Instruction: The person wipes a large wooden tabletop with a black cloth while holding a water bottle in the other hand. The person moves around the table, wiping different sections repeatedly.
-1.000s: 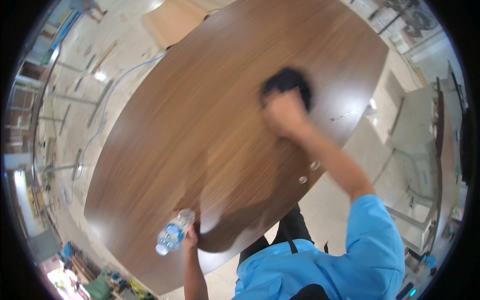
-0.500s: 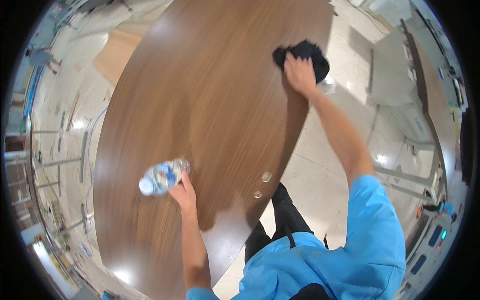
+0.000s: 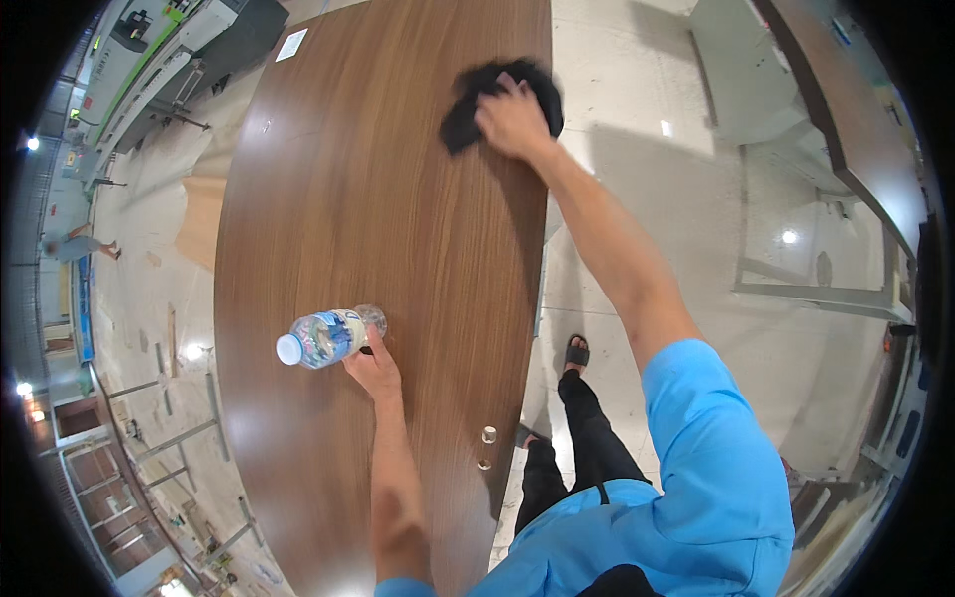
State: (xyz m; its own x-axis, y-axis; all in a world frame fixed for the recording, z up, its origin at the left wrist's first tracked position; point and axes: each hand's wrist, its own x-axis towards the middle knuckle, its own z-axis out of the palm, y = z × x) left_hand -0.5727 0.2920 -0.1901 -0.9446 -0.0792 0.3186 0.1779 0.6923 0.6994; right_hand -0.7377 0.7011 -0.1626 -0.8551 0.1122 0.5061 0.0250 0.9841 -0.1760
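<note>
A black cloth (image 3: 466,117) lies bunched on the wooden tabletop (image 3: 398,209), close to its right edge. My right hand (image 3: 512,121) presses on it with fingers curled into the fabric; the cloth is smeared by motion. My left hand (image 3: 376,370) grips a clear plastic bottle (image 3: 326,338) with a white cap and a blue and white label. The bottle is tilted over on its side above the left part of the table, its cap toward the left. Part of the grip is hidden behind the bottle.
Two small round holes (image 3: 488,435) sit near the table's right edge. A white label (image 3: 291,45) is at the far left corner. Beyond stand a large machine (image 3: 169,70) and a distant person (image 3: 75,246). Metal frames (image 3: 184,438) lie left; another brown-topped table (image 3: 846,129) stands right.
My right hand has swept the black cloth leftward over the tabletop, away from the edge. The bottle stays in my left hand at much the same place. The whole view has shifted.
</note>
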